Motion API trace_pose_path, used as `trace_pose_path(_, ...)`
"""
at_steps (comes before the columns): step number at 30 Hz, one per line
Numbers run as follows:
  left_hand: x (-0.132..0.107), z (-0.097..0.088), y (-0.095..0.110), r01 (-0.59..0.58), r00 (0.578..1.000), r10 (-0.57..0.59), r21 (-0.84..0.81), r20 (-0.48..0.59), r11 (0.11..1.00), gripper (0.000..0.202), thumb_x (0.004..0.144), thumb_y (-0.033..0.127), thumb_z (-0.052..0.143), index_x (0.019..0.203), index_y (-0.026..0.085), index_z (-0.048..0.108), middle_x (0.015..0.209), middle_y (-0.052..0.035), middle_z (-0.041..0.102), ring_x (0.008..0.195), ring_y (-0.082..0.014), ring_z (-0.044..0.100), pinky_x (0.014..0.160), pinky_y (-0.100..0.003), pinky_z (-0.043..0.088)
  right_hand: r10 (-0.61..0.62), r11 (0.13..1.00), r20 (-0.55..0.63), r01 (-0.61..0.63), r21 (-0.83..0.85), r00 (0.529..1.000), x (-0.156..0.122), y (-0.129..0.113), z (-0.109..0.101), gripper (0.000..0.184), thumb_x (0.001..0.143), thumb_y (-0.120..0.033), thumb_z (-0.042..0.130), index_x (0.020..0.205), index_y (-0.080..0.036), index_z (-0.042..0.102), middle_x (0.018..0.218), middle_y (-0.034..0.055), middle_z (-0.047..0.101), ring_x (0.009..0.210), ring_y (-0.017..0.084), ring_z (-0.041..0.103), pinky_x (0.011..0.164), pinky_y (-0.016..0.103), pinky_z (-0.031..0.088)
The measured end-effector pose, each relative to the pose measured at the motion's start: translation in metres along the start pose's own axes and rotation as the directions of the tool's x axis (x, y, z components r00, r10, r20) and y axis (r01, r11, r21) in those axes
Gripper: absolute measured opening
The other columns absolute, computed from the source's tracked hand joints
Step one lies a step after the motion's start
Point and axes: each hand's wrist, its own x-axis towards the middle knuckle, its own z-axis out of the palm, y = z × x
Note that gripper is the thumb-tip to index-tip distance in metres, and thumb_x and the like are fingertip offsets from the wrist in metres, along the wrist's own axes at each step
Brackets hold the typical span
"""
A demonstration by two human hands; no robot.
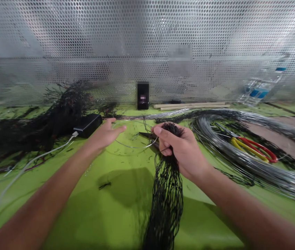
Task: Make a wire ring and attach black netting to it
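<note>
In the head view my right hand (pixel 182 149) is wrapped round the bunched end of a black net (pixel 167 184), whose strands hang down toward the near edge. A thin bent wire (pixel 133 147) curves leftward from the fingertips of that hand. My left hand (pixel 108 133) is open above the green surface, its thumb and fingers apart, close to the wire's other end; contact between them cannot be made out. Behind the right hand lies a dark pointed tool (pixel 147 136), partly hidden.
A large coil of wire (pixel 207 139) lies at right, with red-and-yellow-handled scissors or pliers (pixel 256 149) inside it. Black netting (pixel 56 114) heaps at left beside a black box (pixel 88 125) with a white cable (pixel 33 161). A phone (pixel 142 97) and water bottle (pixel 263 88) stand by the perforated panel (pixel 111 41).
</note>
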Motion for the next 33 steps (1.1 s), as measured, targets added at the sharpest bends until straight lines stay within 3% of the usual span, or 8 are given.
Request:
trace_pose_path(3, -0.021, 0.007, 0.016, -0.154, 0.987, 0.149, -0.106, -0.054, 0.982, 0.045, 0.093, 0.045, 0.069, 0.132, 0.023, 0.065, 0.147, -0.0146, 0.061, 0.14, -0.0347, 0.054, 0.115, -0.048, 0.044, -0.022, 1.0, -0.06, 0.022, 0.002, 0.998, 0.004, 0.004, 0.001, 0.03, 0.072, -0.04, 0.093, 0.076, -0.019, 0.072, 0.055, -0.0082, 0.043, 0.048, 0.007, 0.037, 0.042, 0.022, 0.027)
trace_pose_path(6, -0.051, 0.02, 0.037, -0.256, 0.96, 0.277, -0.295, 0.032, 0.921, 0.037, 0.1, 0.053, 0.056, 0.11, 0.022, 0.075, 0.116, -0.0112, 0.076, 0.106, -0.0252, 0.072, 0.089, -0.038, 0.059, -0.041, 0.999, -0.083, 0.041, 0.002, 0.996, 0.008, 0.011, 0.002, 0.028, 0.075, -0.04, 0.091, 0.077, -0.021, 0.071, 0.056, -0.0081, 0.043, 0.049, 0.007, 0.035, 0.043, 0.024, 0.027)
trace_pose_path(8, -0.068, 0.029, 0.046, -0.244, 0.947, 0.308, -0.412, 0.096, 0.878, 0.039, 0.099, 0.053, 0.057, 0.102, 0.02, 0.076, 0.101, -0.01, 0.078, 0.084, -0.0212, 0.074, 0.069, -0.033, 0.06, -0.049, 0.999, -0.076, 0.05, -0.001, 0.996, 0.011, 0.015, 0.002, 0.026, 0.077, -0.041, 0.089, 0.08, -0.022, 0.072, 0.058, -0.0077, 0.045, 0.049, 0.008, 0.035, 0.043, 0.024, 0.027)
trace_pose_path(10, -0.076, 0.035, 0.05, -0.226, 0.942, 0.317, -0.485, 0.112, 0.845, 0.03, 0.094, 0.047, 0.067, 0.101, 0.019, 0.077, 0.093, -0.0079, 0.078, 0.072, -0.018, 0.072, 0.062, -0.03, 0.059, -0.046, 0.999, -0.052, 0.045, -0.004, 0.998, 0.012, 0.019, 0.003, 0.026, 0.078, -0.042, 0.088, 0.081, -0.022, 0.072, 0.059, -0.0072, 0.047, 0.049, 0.008, 0.036, 0.044, 0.025, 0.028)
trace_pose_path(17, -0.074, 0.029, 0.043, -0.236, 0.943, 0.323, -0.536, 0.074, 0.811, 0.021, 0.09, 0.033, 0.079, 0.106, 0.02, 0.077, 0.084, -0.0028, 0.078, 0.068, -0.0136, 0.072, 0.064, -0.024, 0.061, 0.018, 1.0, 0.021, -0.018, 0.014, 1.0, 0.011, 0.022, 0.001, 0.026, 0.08, -0.038, 0.087, 0.077, -0.021, 0.068, 0.058, -0.0081, 0.043, 0.051, 0.008, 0.036, 0.045, 0.024, 0.027)
trace_pose_path(21, -0.074, 0.017, 0.041, -0.355, 0.892, 0.439, -0.435, 0.106, 0.827, 0.051, 0.093, 0.026, 0.077, 0.142, 0.032, 0.064, 0.091, 0.0013, 0.08, 0.075, -0.0129, 0.074, 0.072, -0.023, 0.063, 0.08, 0.997, 0.082, -0.081, 0.002, 0.993, 0.011, 0.016, -0.001, 0.028, 0.077, -0.036, 0.087, 0.072, -0.02, 0.065, 0.056, -0.0083, 0.04, 0.05, 0.008, 0.032, 0.045, 0.025, 0.024)
trace_pose_path(26, -0.073, 0.01, 0.042, -0.585, 0.792, 0.602, -0.158, 0.098, 0.795, 0.022, 0.096, 0.024, 0.07, 0.116, 0.027, 0.079, 0.099, 0.0, 0.082, 0.079, -0.0133, 0.076, 0.074, -0.023, 0.062, 0.115, 0.993, 0.125, -0.114, -0.019, 0.985, 0.011, 0.011, -0.004, 0.024, 0.076, -0.034, 0.084, 0.071, -0.02, 0.066, 0.055, -0.0087, 0.039, 0.05, 0.007, 0.029, 0.046, 0.025, 0.021)
trace_pose_path(33, -0.073, 0.01, 0.043, -0.772, 0.629, 0.776, 0.164, 0.056, 0.614, 0.032, 0.095, 0.017, 0.065, 0.123, 0.024, 0.077, 0.097, -0.0023, 0.083, 0.076, -0.0154, 0.076, 0.071, -0.026, 0.057, 0.135, 0.991, 0.179, -0.13, -0.038, 0.975, 0.012, 0.01, -0.007, 0.024, 0.077, -0.035, 0.085, 0.073, -0.019, 0.068, 0.056, -0.0087, 0.037, 0.051, 0.008, 0.027, 0.047, 0.026, 0.018)
